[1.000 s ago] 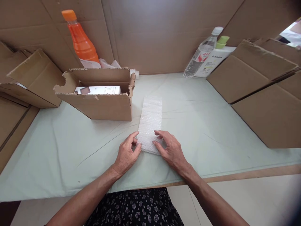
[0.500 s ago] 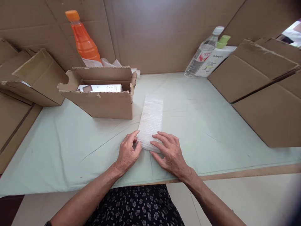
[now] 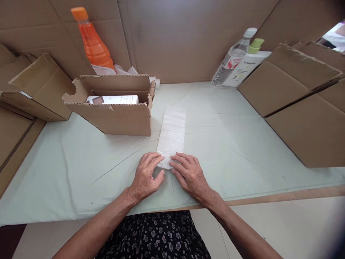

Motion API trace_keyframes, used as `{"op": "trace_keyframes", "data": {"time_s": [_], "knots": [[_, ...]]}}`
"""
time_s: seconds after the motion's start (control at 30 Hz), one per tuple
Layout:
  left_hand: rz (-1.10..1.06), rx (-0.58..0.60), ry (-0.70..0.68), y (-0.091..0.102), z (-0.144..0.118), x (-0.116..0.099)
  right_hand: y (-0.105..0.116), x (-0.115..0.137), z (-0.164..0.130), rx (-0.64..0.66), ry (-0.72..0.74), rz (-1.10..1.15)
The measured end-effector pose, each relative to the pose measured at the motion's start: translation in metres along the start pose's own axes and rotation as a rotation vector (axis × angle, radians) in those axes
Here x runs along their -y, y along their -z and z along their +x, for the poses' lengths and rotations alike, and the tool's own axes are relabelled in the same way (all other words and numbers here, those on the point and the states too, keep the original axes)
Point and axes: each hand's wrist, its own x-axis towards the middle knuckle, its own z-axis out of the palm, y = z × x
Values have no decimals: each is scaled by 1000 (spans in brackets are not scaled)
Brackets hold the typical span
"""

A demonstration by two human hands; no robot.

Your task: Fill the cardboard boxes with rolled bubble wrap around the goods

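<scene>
Head view: one bubble-wrap strip [image 3: 171, 133] lay flat on pale green cloth [image 3: 215, 154], its near end under the fingertips of the left hand [image 3: 146, 173] and right hand [image 3: 192, 175]. Both hands were loosely spread; the strip's length extended beyond them.

Bubble wrap [image 3: 171, 131] — near right corner hidden under right hand [image 3: 191, 175].

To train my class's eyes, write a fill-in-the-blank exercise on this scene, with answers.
Of the near and far ends of the bubble wrap, the left hand and right hand are at the ____.
The carton holding a white box stands to the ____ of the bubble wrap.
The bottle behind the carton has a cap coloured ____.

Missing words: near; left; orange.
</scene>
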Motion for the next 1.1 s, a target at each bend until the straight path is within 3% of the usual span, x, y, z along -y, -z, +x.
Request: {"op": "trace_keyframes", "data": {"time_s": [0.2, 0.5, 0.83, 1.1], "knots": [[-87, 88, 79, 4, 6, 7, 3, -3, 3, 30, -24, 121], [-84, 174, 41, 10, 8, 10, 1, -6, 4, -20, -59, 206], [-106, 201, 133, 13, 19, 11, 0, -6, 0, -44, -137, 217], [-79, 285, 96, 17, 20, 14, -3, -5, 0, -90, -109, 183]]}}
